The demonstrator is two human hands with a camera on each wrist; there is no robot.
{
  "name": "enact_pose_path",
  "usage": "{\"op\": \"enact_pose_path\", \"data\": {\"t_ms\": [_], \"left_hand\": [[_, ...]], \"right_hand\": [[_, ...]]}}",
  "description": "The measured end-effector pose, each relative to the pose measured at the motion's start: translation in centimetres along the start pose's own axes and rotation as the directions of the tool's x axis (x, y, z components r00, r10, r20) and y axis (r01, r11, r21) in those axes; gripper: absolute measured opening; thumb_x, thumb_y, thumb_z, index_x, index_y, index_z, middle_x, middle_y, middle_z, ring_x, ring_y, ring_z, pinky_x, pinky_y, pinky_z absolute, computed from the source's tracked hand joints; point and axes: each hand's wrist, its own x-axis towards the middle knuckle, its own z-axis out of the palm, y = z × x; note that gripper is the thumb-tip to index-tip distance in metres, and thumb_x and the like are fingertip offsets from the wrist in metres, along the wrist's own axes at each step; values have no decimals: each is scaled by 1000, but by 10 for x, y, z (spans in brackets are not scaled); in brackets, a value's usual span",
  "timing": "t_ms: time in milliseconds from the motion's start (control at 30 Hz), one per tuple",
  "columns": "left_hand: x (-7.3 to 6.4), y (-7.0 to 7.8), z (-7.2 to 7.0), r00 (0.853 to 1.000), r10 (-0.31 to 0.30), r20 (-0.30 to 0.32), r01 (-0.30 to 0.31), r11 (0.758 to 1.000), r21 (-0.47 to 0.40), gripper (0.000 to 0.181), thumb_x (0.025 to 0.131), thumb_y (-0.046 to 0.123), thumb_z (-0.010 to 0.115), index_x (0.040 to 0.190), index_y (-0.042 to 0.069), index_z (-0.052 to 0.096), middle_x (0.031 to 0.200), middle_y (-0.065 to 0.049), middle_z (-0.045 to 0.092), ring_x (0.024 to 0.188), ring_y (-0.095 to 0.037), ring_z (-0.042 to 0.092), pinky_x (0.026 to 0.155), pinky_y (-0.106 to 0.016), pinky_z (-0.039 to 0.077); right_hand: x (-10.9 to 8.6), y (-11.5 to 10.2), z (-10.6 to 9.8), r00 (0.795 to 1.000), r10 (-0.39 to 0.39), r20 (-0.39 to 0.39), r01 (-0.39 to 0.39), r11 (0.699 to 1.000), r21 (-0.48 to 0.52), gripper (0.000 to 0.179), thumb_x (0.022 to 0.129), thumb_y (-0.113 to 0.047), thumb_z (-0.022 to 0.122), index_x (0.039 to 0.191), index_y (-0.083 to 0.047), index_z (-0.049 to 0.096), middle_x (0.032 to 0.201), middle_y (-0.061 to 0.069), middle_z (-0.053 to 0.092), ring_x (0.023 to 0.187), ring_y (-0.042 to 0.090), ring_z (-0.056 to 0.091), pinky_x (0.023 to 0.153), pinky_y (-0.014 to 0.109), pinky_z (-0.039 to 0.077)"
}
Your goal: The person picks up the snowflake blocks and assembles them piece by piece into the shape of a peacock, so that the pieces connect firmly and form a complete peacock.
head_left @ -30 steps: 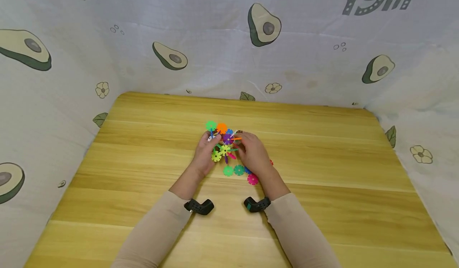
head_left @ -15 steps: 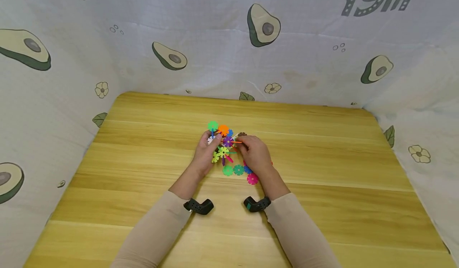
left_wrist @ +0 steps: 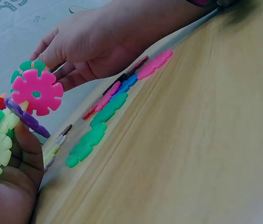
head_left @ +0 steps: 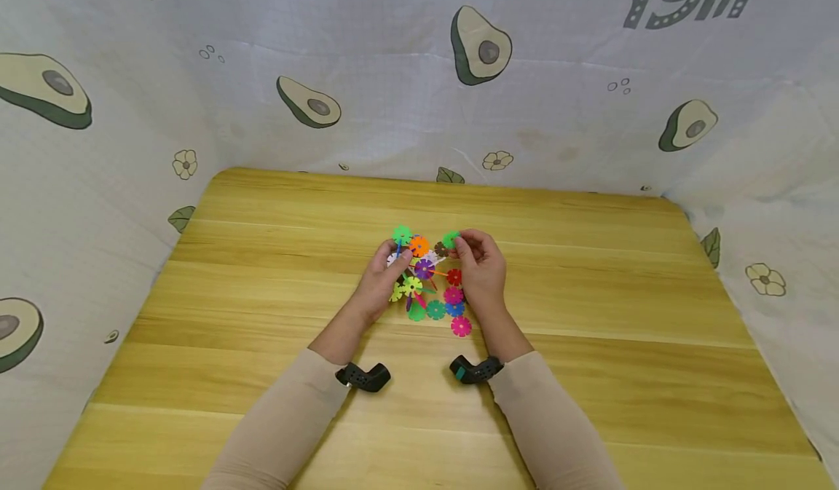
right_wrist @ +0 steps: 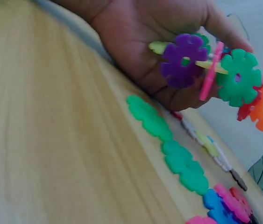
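Note:
My left hand holds a cluster of joined, notched plastic discs. Among them are an orange disc, a purple disc and a yellow disc. In the left wrist view a pink disc faces the camera on the cluster's right side. My right hand pinches a green disc between thumb and fingertips, just right of the cluster. In the left wrist view that green disc is partly hidden behind the pink one.
Loose discs lie on the wooden table between my hands: a brown disc, a red disc, a blue disc, a teal disc and several others. A patterned cloth hangs behind the table.
My right hand has left the cluster's edge-on orange disc, moved slightly up and right, and now pinches a green disc. The cluster has shifted slightly right in my left hand.

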Motion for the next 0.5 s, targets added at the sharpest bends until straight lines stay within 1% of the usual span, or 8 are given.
{"op": "enact_pose_path", "data": {"t_ms": [67,100,200,267,333,400,500], "left_hand": [[0,0,-1,999,-9,34,9,1000,-1,43,107,28,50,142,3,42,154,-18,41,147,-35,36,127,-53,27],[0,0,-1,999,-12,49,12,1000,-9,42,108,26,50,141,3,43,151,-18,44,143,-34,40,125,-51,30],[0,0,-2,996,-27,81,30,999,-29,39,108,25,49,140,5,44,139,-15,54,129,-27,51,119,-45,38],[-1,0,-3,995,-39,95,42,999,-31,39,108,26,48,141,7,45,135,-13,57,125,-24,53,117,-43,39],[-2,1,-4,993,-51,111,54,998,-28,41,108,28,48,143,7,43,137,-14,57,129,-26,52,119,-45,38],[-2,2,-5,990,-63,128,67,997,-25,44,108,30,47,146,8,42,142,-16,55,136,-28,49,122,-46,35],[-3,2,-6,987,-69,148,75,997,-36,47,108,31,45,148,8,40,147,-20,53,142,-32,45,125,-48,33]], "right_hand": [[0,0,0,999,12,44,-17,994,111,23,99,-1,62,120,11,61,101,18,68,78,3,71,76,18,61],[0,0,-1,998,10,65,-18,990,137,24,99,0,62,120,11,61,101,14,69,79,3,72,77,19,62],[-1,0,-1,993,7,116,-26,986,166,23,99,0,61,119,12,61,97,-1,71,80,4,73,78,20,62],[-2,0,-1,990,6,139,-32,983,182,21,100,2,60,118,13,60,95,-7,71,81,4,73,79,21,62],[-2,0,-1,987,15,160,-47,979,199,20,100,4,59,116,14,59,93,-10,71,81,4,73,79,20,62],[-3,-1,0,984,25,176,-62,976,209,19,100,4,58,115,15,59,91,-12,72,81,3,73,75,20,62],[-3,-1,0,981,34,191,-76,973,217,17,99,6,58,113,16,59,89,-12,73,80,3,73,73,20,62]]}}
